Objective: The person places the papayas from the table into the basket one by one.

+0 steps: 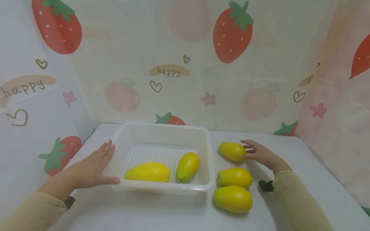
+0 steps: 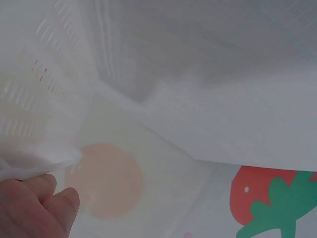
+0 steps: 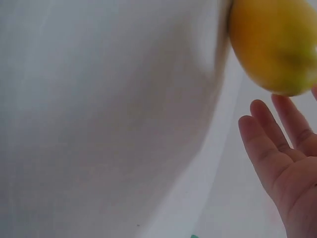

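My left hand [image 1: 89,168] rests with its fingers and thumb spread against the left side of a white plastic basket [image 1: 212,160]. The left wrist view shows its fingertips [image 2: 67,201] at the rim. Inside the basket lie two yellow papayas, a larger one [image 1: 148,172] and a smaller one [image 1: 188,166] with a greenish tip. Right of the basket, my right hand [image 1: 264,155] has its loosely extended fingers right at the end of the farthest papaya [image 1: 232,151] on the table. In the right wrist view the fingers [image 3: 260,141] are spread near that papaya.
Two more papayas, a middle one [image 1: 234,177] and a nearer one [image 1: 233,199], lie side by side right of the basket. The white table [image 1: 162,215] is enclosed by a strawberry-printed cloth [image 1: 185,96] at the back and both sides.
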A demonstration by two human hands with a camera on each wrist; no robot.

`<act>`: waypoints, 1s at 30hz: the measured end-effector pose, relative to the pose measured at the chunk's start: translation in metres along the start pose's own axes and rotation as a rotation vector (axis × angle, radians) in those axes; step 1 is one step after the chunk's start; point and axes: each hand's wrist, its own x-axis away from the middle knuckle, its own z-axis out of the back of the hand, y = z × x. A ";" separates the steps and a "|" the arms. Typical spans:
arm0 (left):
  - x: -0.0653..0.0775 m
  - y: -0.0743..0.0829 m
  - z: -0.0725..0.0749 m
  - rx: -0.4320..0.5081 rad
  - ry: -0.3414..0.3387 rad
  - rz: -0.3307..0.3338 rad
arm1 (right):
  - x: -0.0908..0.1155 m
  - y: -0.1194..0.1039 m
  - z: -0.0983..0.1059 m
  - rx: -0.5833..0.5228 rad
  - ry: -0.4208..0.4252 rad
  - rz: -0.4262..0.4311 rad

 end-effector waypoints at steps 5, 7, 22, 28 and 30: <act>0.001 0.001 0.000 0.006 0.011 -0.009 | -0.003 0.003 -0.006 -0.014 -0.007 -0.042; 0.000 0.000 -0.001 0.005 0.011 -0.009 | -0.003 0.003 -0.007 -0.010 -0.012 -0.049; -0.003 -0.002 -0.002 -0.028 0.003 -0.004 | -0.008 -0.003 -0.011 0.064 -0.018 -0.061; -0.003 -0.001 -0.002 -0.027 -0.003 0.011 | -0.014 0.004 -0.013 0.085 -0.009 -0.070; -0.003 -0.001 -0.002 -0.027 -0.002 0.012 | -0.015 0.006 -0.013 0.083 -0.006 -0.068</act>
